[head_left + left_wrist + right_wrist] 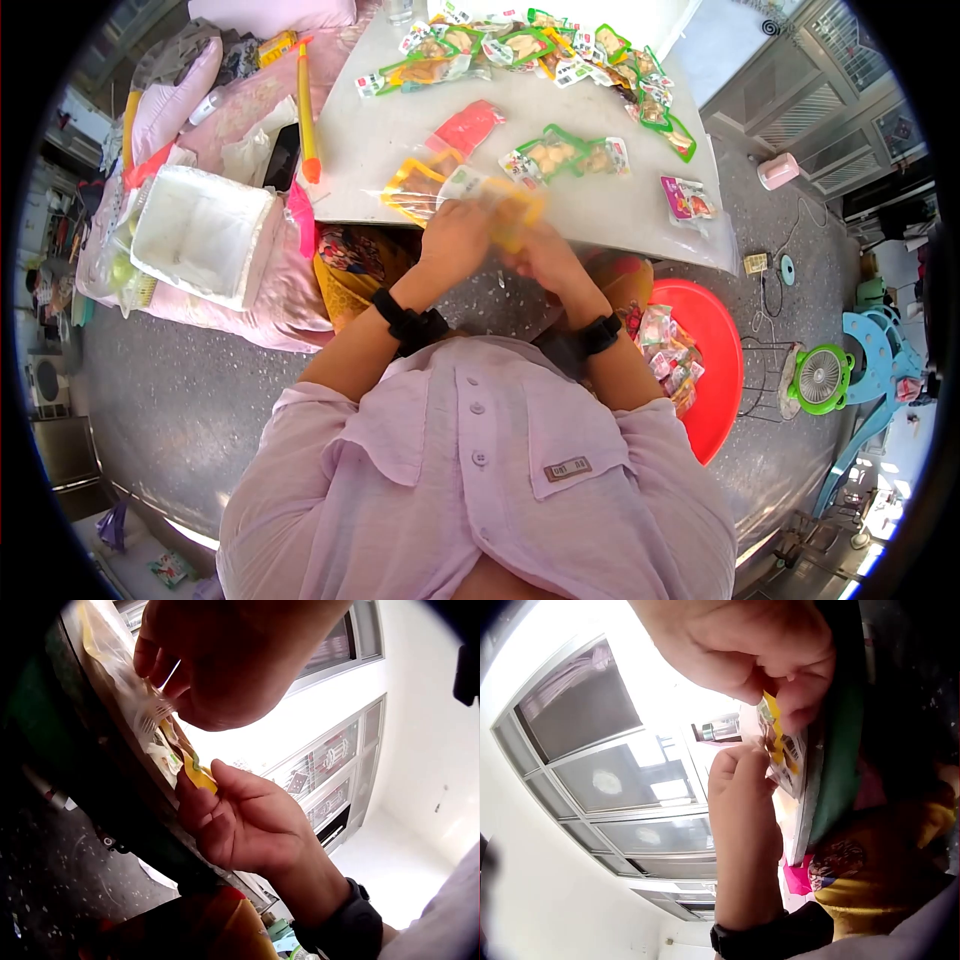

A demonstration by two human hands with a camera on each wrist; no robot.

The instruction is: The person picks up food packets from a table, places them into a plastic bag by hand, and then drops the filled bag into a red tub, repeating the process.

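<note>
Both hands meet at the table's near edge around a yellow-edged snack packet (512, 212), blurred in the head view. My right hand (548, 258) pinches its yellow edge between thumb and fingers, as the left wrist view shows. On the other side my left hand (455, 240) grips the packet with curled fingers, close beside the right. Clear film and a yellow edge (196, 777) show between the hands. Just left of them, another yellow-edged part of packaging (412, 188) overlaps the tabletop. The palm side of my left hand is mostly hidden.
Green-edged packets (555, 155) lie ahead on the table (350, 150), with a heap of packets (530, 45) at the back. A red packet (466, 126) and a purple one (688, 198) are nearby. A red basin (715, 350) with packets stands right, a white foam box (200, 235) left.
</note>
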